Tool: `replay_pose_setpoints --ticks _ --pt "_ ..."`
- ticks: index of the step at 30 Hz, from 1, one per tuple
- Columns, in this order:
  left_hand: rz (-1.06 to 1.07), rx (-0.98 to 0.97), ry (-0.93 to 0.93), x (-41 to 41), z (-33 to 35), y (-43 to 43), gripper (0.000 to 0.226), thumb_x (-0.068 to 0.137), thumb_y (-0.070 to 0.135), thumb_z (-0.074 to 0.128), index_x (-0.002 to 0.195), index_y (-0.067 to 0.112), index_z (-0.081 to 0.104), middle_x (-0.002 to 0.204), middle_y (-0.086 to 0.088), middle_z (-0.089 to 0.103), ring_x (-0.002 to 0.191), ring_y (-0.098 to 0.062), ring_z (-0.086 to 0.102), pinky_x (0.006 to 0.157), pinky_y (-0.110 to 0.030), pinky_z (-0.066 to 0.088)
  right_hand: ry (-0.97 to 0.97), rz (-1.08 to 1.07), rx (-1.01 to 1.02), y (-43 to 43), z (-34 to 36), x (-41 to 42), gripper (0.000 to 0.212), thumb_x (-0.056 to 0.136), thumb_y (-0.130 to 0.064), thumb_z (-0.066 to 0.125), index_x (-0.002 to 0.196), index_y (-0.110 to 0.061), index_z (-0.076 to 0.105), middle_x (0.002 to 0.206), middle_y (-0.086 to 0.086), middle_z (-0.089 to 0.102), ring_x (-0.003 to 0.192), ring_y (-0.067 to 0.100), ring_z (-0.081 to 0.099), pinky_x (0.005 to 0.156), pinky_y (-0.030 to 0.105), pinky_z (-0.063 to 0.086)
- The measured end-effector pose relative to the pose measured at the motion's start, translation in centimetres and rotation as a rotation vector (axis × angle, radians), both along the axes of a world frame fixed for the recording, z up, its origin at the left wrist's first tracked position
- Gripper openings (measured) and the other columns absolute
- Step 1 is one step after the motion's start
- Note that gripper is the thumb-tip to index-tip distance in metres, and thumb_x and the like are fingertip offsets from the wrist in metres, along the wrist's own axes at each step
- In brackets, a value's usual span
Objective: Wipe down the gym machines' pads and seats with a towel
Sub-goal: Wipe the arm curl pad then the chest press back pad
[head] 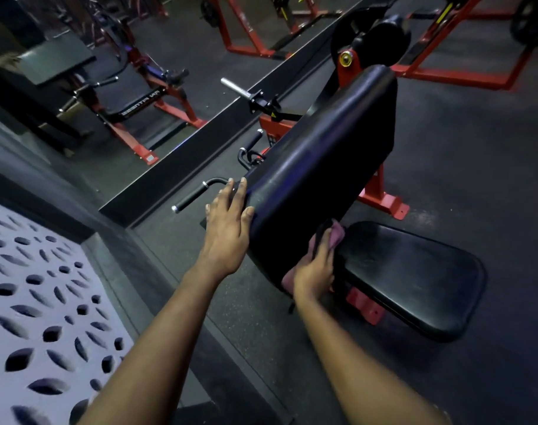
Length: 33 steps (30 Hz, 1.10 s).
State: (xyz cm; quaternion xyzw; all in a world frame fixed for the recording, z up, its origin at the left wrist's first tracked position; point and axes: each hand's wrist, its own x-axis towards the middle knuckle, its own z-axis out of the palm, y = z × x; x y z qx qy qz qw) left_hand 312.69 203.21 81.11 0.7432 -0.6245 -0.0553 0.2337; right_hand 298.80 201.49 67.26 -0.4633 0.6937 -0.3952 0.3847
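A long black back pad (320, 167) slopes up and away on a red-framed machine. Below it lies a flat black seat (415, 277). My left hand (228, 231) rests with straight fingers against the pad's near left edge. My right hand (315, 271) presses a pink towel (336, 234) against the pad's lower end, just above the seat; its fingers are curled over the cloth. Part of the towel shows under the wrist, the rest is hidden behind the hand.
Black handles (197, 194) and a chrome weight peg (235, 87) stick out left of the pad. A wall mirror (139, 87) runs behind, reflecting red machines. A perforated white panel (41, 317) fills the lower left. Dark rubber floor (476, 148) surrounds the machine.
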Motion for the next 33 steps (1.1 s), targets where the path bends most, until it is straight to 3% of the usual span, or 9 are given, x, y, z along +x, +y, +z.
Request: replay_pose_setpoints --ticks 7,10,14,16,20,23,26,29,33 --pt "-0.022 0.026 -0.038 0.5 -0.2 -0.2 0.062 0.103 0.049 0.026 0.159 0.022 0.023 0.166 -0.010 0.019 0.153 -0.025 0.017 0.122 -0.057 0.017 -0.166 -0.038 0.214 6.2 -3.7 3.0 0.092 0.095 -0.006 0.053 0.159 -0.050 0.003 0.151 0.011 0.050 0.117 0.035 0.062 0.095 0.043 0.052" --pt "-0.012 0.020 -0.045 0.5 -0.4 -0.2 0.069 0.099 0.056 0.018 0.159 0.022 0.023 0.166 -0.012 0.019 0.153 -0.028 0.018 0.122 -0.057 0.018 -0.584 -0.042 0.421 4.6 -5.6 2.2 0.063 0.100 -0.002 0.046 0.155 -0.032 0.038 0.138 0.005 0.059 0.118 0.025 0.061 0.103 0.039 0.049" --pt "-0.003 0.001 -0.009 0.2 -0.4 0.0 0.060 0.105 0.047 0.028 0.160 0.025 0.018 0.167 -0.012 0.016 0.153 -0.028 0.015 0.123 -0.057 0.016 -0.877 -0.013 0.537 6.2 -4.9 0.7 0.035 0.099 -0.018 0.060 0.131 -0.004 0.061 0.119 0.019 0.068 0.095 0.029 0.066 0.087 0.041 0.056" --pt "-0.003 0.000 0.043 0.0 0.2 0.2 0.061 0.108 0.042 0.033 0.161 0.025 0.010 0.168 -0.010 0.010 0.155 -0.026 0.008 0.124 -0.055 0.010 -0.842 0.051 0.562 7.7 -3.4 -1.1 0.038 0.098 -0.011 0.059 0.133 0.002 0.059 0.126 0.024 0.065 0.103 0.031 0.062 0.093 0.045 0.052" --pt "0.077 -0.035 0.364 -0.7 0.6 2.4 0.070 0.107 0.045 0.033 0.161 0.019 -0.004 0.169 -0.004 -0.003 0.155 -0.020 -0.008 0.125 -0.047 -0.003 -0.738 0.203 0.549 8.9 -1.7 -4.8 0.038 0.098 0.009 0.042 0.134 0.005 0.056 0.114 0.017 0.066 0.093 0.028 0.063 0.072 0.028 0.054" --pt "0.399 -0.005 0.461 -0.8 -1.4 6.3 0.070 0.105 0.051 0.033 0.161 0.013 0.012 0.167 -0.012 0.016 0.154 -0.027 0.012 0.124 -0.049 0.009 -0.714 0.356 0.546 9.3 1.9 -6.4 0.045 0.085 0.019 0.040 0.112 -0.009 0.064 0.093 0.010 0.067 0.077 0.020 0.061 0.061 0.022 0.051" --pt "0.601 0.274 0.689 -1.0 -3.3 10.5 0.072 0.105 0.057 0.030 0.146 -0.001 0.043 0.148 -0.025 0.046 0.136 -0.037 0.045 0.112 -0.047 0.038 -0.790 0.465 0.500 9.3 4.8 -6.6 0.051 0.081 0.017 0.042 0.121 -0.008 0.062 0.111 0.014 0.069 0.096 0.028 0.066 0.079 0.035 0.055" --pt "0.458 0.510 0.961 -2.3 -3.0 14.4 0.075 0.097 0.074 0.024 0.123 0.015 0.061 0.119 -0.006 0.066 0.105 -0.026 0.062 0.077 -0.037 0.048 -0.862 0.576 0.472 8.7 7.3 -5.9 0.052 0.082 0.013 0.044 0.126 -0.006 0.062 0.121 0.017 0.070 0.111 0.033 0.066 0.101 0.045 0.052" --pt "0.365 0.202 1.112 -3.5 -2.2 15.8 0.038 0.100 0.045 0.054 0.127 0.019 0.062 0.114 -0.010 0.071 0.094 -0.026 0.068 0.068 -0.039 0.057 -0.528 0.878 0.407 7.6 10.3 -4.5 0.040 0.083 0.014 0.047 0.117 -0.002 0.060 0.101 0.015 0.068 0.089 0.025 0.066 0.079 0.032 0.056"
